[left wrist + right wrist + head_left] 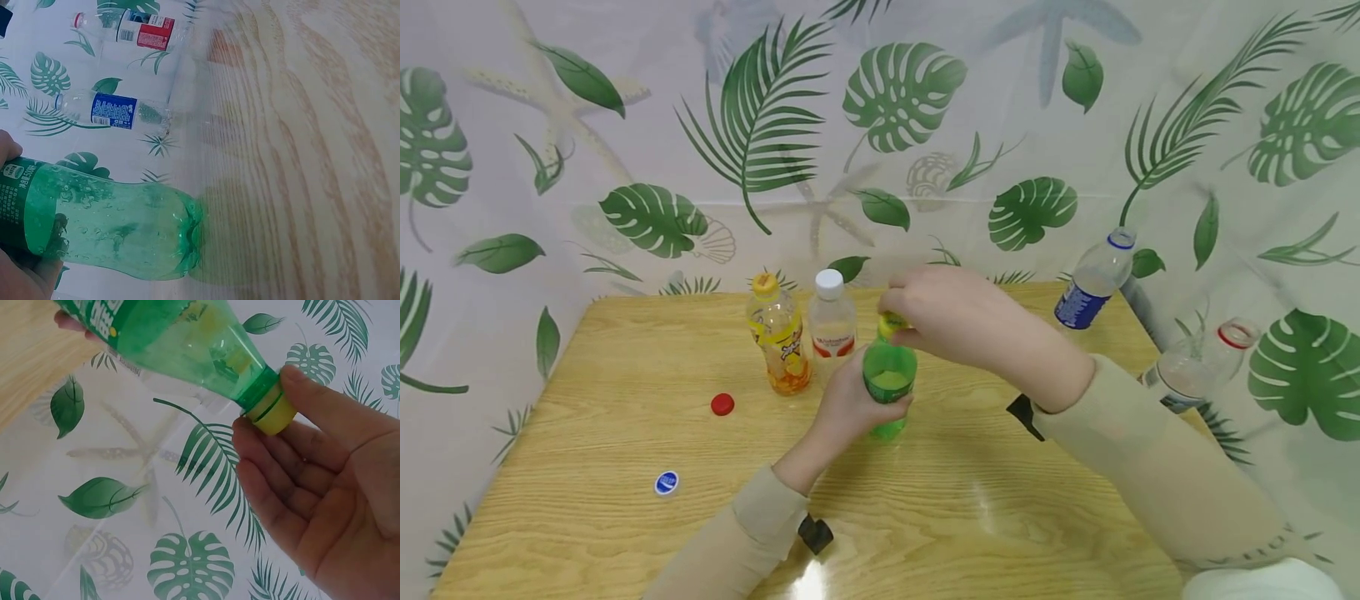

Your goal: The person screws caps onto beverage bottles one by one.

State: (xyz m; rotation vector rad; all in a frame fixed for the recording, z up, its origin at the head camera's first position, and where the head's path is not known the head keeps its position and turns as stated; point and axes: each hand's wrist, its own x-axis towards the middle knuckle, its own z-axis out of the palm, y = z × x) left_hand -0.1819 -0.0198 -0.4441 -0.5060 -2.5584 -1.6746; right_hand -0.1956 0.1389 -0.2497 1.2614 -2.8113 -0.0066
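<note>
A green plastic bottle (889,379) with a yellow cap (276,415) stands near the middle of the wooden table. My left hand (848,402) grips the bottle round its label. At the top, my right hand (951,315) pinches the yellow cap between thumb and fingers. In the left wrist view the base of the green bottle (131,225) is at the tabletop. Just left of the hands are a clear bottle with a yellow cap (781,342) and a clear bottle with a white cap (831,312).
A red cap (722,404) and a blue-and-white cap (666,482) lie on the table (587,533) at left. On the right stand two capless bottles, one with a blue label (1093,283), the other with a red neck ring (1198,362). A leaf-patterned cloth (865,179) hangs behind.
</note>
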